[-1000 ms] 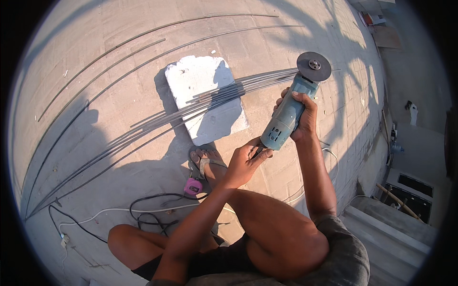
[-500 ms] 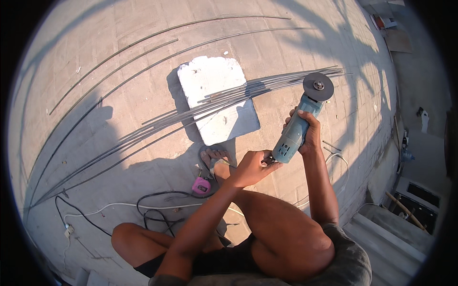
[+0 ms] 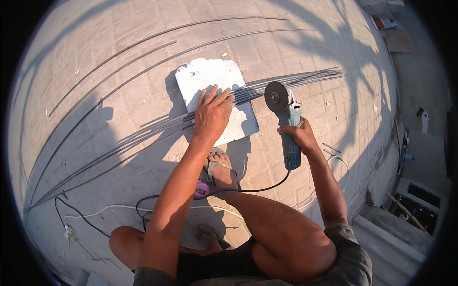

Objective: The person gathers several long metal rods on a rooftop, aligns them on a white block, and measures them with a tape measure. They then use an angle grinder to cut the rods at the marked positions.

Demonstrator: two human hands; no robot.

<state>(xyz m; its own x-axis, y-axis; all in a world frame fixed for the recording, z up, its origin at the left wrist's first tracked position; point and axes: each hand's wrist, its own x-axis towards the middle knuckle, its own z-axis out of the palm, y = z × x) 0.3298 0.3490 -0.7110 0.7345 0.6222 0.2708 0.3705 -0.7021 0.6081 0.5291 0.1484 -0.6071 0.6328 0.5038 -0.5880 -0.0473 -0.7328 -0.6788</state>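
My left hand (image 3: 213,116) lies flat with its fingers spread over a bundle of thin steel rods (image 3: 305,79), which crosses a white rough-edged block (image 3: 202,71) on the ground. Its palm hides part of the bundle. In my right hand (image 3: 304,135) is a blue-green angle grinder (image 3: 290,151), gripped around the body, with its dark cutting disc (image 3: 276,97) raised upright beside the rods, right of the block. Whether the disc touches them or spins, I cannot tell. A black cord (image 3: 267,189) runs from the grinder's lower end toward my legs.
Several loose rods (image 3: 143,35) lie beyond the block. A pink tape measure (image 3: 201,189) sits beside my sandalled foot (image 3: 222,170). A white cable (image 3: 119,205) and a plug connection (image 3: 68,232) are at left; steps (image 3: 386,238) rise at lower right.
My left hand has left the grinder's rear end and moved up-left onto the rods. The grinder has swung left toward the block, its disc turned more edge-on, and its cord now shows.
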